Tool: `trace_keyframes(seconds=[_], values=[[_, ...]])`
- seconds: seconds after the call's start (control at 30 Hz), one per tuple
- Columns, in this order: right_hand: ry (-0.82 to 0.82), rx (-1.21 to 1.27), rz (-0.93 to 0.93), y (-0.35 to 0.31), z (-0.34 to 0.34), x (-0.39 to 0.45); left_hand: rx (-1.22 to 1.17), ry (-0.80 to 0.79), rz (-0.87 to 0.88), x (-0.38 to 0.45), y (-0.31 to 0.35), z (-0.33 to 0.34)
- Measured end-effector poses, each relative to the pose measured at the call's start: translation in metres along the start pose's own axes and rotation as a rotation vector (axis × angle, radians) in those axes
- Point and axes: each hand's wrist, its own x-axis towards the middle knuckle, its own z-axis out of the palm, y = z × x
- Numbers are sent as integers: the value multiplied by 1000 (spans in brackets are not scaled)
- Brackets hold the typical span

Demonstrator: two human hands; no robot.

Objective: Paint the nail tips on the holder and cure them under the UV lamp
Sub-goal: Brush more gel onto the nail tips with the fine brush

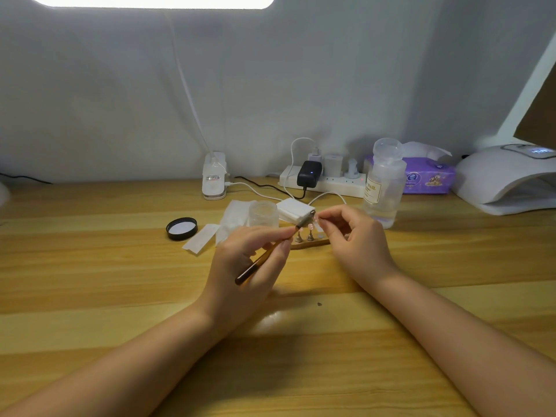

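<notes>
My left hand [246, 263] grips a brown-handled nail brush [264, 257], its tip raised up and to the right. My right hand [355, 236] pinches a small nail tip [318, 219] on its stand, right at the brush tip. Just behind my hands a wooden holder [307, 243] lies on the table, with small metal stands [310, 236] carrying pinkish nail tips. At the far right of the table sits the white UV lamp [505, 179], its opening facing left.
A small clear jar [263, 213] with its black lid [181, 228] off stands left of the holder, among white wipes [228, 224]. A clear liquid bottle [383, 185], purple tissue pack [427, 176], power strip [325, 182] with cables and a desk lamp base [214, 176] line the back.
</notes>
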Motion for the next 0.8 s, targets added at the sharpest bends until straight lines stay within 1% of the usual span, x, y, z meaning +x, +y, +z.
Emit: trace_keyframes(seconds=[0.13, 0.27, 0.5, 0.6, 0.7, 0.8], values=[[10, -13, 13, 1, -1, 1, 9, -12, -29, -1, 2, -1], [1, -29, -4, 0, -1, 1, -11, 19, -23, -1, 4, 0], [5, -54, -20, 0, 0, 0, 17, -16, 15, 0, 4, 0], [12, -50, -18, 0, 0, 0, 7, -33, -2, -1, 4, -1], [15, -56, -5, 1, 0, 1, 21, -6, -23, -2, 4, -1], [10, -58, -5, 1, -1, 1, 16, 19, -5, -1, 4, 1]])
